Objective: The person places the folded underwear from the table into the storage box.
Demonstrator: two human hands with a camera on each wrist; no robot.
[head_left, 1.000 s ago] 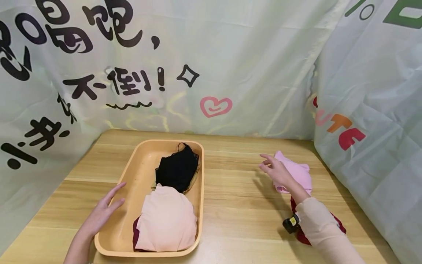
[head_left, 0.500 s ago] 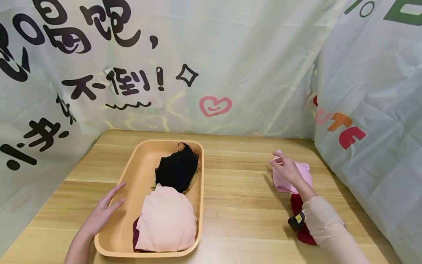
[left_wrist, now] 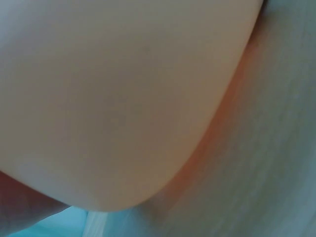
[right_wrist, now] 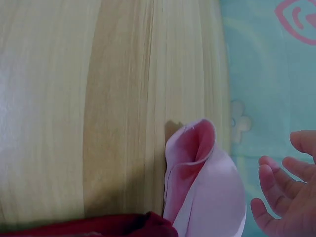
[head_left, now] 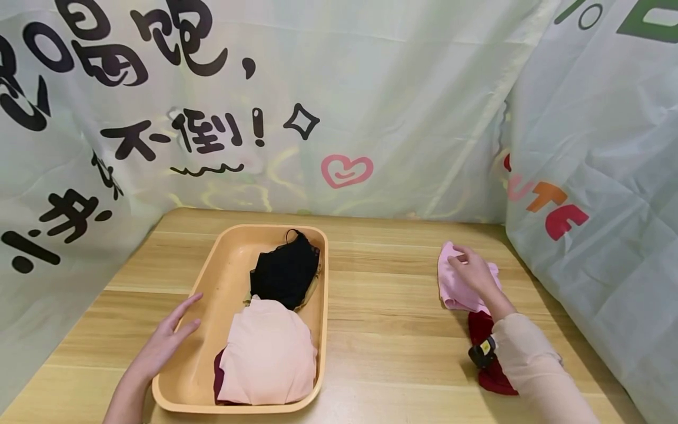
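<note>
My right hand [head_left: 475, 275] hovers over a folded lilac-pink cloth [head_left: 455, 291], its fingers loosely bent. In the right wrist view the fingers [right_wrist: 274, 190] stand apart from the cloth and hold nothing. A dark red cloth [head_left: 494, 377] lies just nearer, partly hidden by the right forearm. On the left, my left hand [head_left: 159, 344] rests at the side of an orange tray [head_left: 324, 306], fingers extended over its rim. A black strappy garment [head_left: 286, 271] and a folded pale pink cloth [head_left: 267, 353] lie inside the tray. The left wrist view is blurred and shows no fingertips clearly.
The tray and cloths lie on a wooden table [head_left: 381, 330]. Printed fabric sheets [head_left: 413, 118] hang behind the table and along both sides. Under the pale pink cloth, a dark maroon edge [head_left: 218, 377] shows. A small black wrist camera [head_left: 482, 353] sits on the right wrist.
My right hand has shifted rightward, from the lilac-pink cloth's left edge to over it, uncovering more of the cloth's left part. My left hand and the tray have stayed put.
</note>
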